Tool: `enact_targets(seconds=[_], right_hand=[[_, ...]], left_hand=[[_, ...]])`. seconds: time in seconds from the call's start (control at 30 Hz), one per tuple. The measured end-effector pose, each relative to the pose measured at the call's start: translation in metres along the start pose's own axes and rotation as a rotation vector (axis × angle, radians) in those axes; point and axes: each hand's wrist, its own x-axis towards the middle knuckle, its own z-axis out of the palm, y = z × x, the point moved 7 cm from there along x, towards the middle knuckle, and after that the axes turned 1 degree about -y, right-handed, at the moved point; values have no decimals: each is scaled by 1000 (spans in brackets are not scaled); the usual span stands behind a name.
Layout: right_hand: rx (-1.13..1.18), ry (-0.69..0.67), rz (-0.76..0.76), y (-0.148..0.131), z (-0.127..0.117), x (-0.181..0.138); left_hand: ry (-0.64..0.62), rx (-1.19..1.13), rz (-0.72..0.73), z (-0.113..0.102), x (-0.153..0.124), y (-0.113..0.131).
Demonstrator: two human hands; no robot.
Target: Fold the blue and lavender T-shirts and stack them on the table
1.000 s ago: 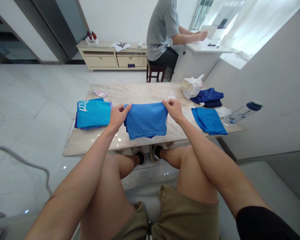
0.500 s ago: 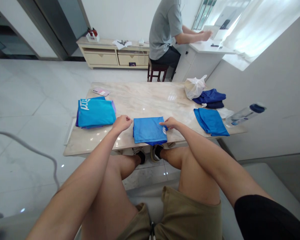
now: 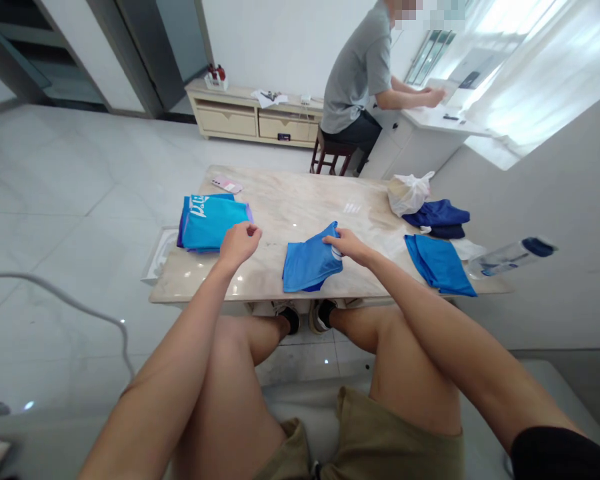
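Observation:
A folded blue garment lies at the near edge of the marble table. My right hand pinches its far right corner and lifts that edge off the table. My left hand hovers to the left of the garment, fingers curled into a loose fist with nothing in them. A stack of folded turquoise garments sits just left of my left hand.
On the table's right lie another blue garment, a dark blue pile, a white plastic bag and a water bottle. A pink phone rests at the far left. A person sits at a white desk beyond.
The blue garment was held up by both hands, then laid folded on the table. My left hand has let go and moved left; my right hand now lifts the garment's far edge.

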Motion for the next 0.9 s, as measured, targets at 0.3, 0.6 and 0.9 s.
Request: enact_targets(seconds=[0.3, 0.6, 0.9], right_hand=[[346, 145, -190, -149, 35, 30], [397, 181, -368, -221, 145, 95], [81, -578, 37, -57, 260, -25]], left_hand=[[408, -279, -180, -82, -31, -70], [581, -247, -298, -113, -50, -95], [594, -130, -218, -110, -55, -82]])
